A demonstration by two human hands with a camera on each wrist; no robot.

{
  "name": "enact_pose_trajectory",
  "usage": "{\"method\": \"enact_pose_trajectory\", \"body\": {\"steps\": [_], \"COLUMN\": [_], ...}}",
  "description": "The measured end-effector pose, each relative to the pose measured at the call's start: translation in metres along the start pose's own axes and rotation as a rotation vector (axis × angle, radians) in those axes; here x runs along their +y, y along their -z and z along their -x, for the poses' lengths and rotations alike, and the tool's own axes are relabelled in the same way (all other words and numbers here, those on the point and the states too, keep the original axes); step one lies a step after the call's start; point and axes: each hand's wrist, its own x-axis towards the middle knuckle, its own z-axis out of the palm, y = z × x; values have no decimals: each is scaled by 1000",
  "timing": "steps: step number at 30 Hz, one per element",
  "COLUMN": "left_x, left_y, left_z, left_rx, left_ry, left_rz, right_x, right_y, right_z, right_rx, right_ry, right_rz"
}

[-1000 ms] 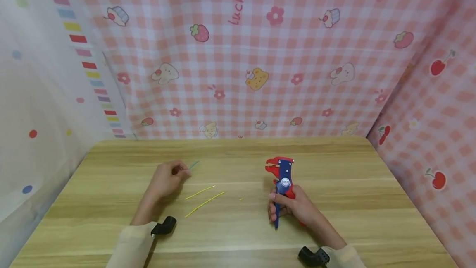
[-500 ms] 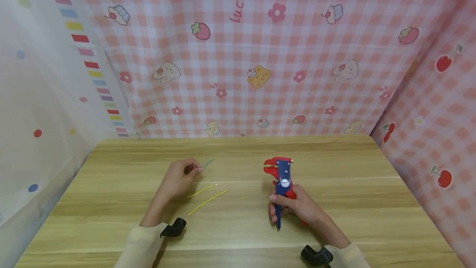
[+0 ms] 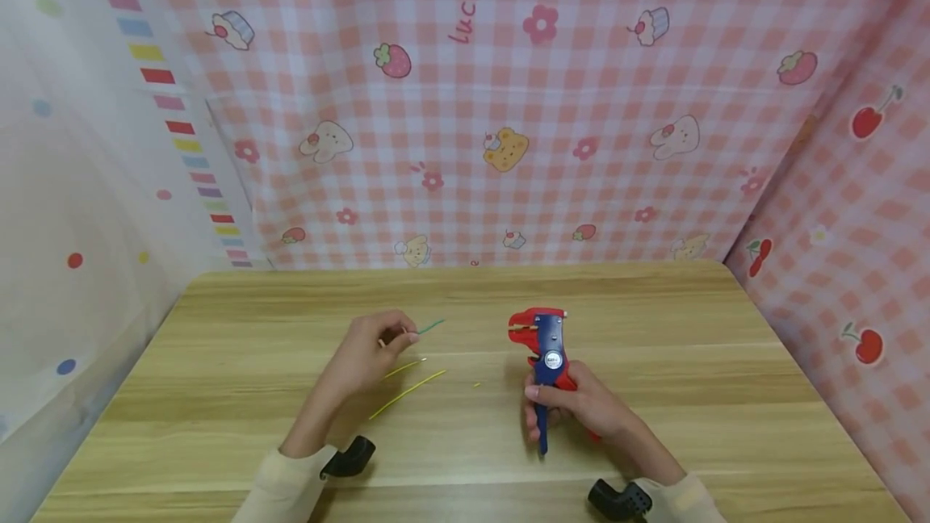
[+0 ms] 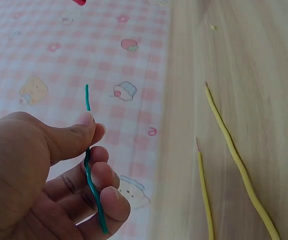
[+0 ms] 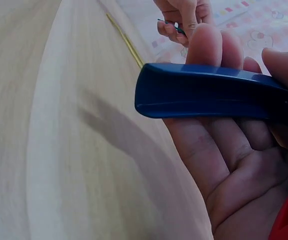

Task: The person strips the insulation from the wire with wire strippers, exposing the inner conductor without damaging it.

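Observation:
My left hand (image 3: 372,352) pinches a short green wire (image 4: 95,194) between thumb and index finger. One end sticks out past the fingertips, and the rest runs down across the other curled fingers in the left wrist view. My right hand (image 3: 581,400) grips a red and blue wire stripper (image 3: 551,339) by its handles, its head up and its mouth facing left. In the right wrist view the blue handle (image 5: 204,92) crosses the fingers. Wire and tool are apart. Two yellow wires, a longer one (image 3: 407,395) and a shorter one (image 3: 403,368), lie on the table below the left hand.
A tiny yellow scrap (image 3: 476,384) lies on the wooden table (image 3: 465,458) between the hands. Checked cloth (image 3: 465,103) hangs behind the table's back edge, with more cloth at both sides. Black camera mounts (image 3: 349,457) sit at both wrists.
My left hand has moved right with the green wire, toward the wire stripper, and now partly covers the shorter yellow wire. The stripper's head has shifted slightly left; my right hand stays nearly in place.

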Motion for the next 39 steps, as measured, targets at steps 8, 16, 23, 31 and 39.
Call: {"method": "enact_pose_trajectory", "body": {"steps": [8,16,23,31,39], "left_x": [12,21,31,41,47], "left_y": [-1,-4,-6,-8,-10], "left_z": [1,3,5,7,6], "left_rx": [-24,-24,-27,-37,-51], "left_ry": [-10,-59,-87,-109,-128], "left_rz": [16,31,42,47,57], "right_x": [-1,-4,-7,-7,-4], "right_y": [-6,-10,-13,-15,-16], "right_z": [-2,-3,-3,-4,-4], "right_rx": [-59,-63,-70,-80,-97], "right_ry": [43,59,70,56,52], "right_rz": [-1,0,4,-28,-30]}}
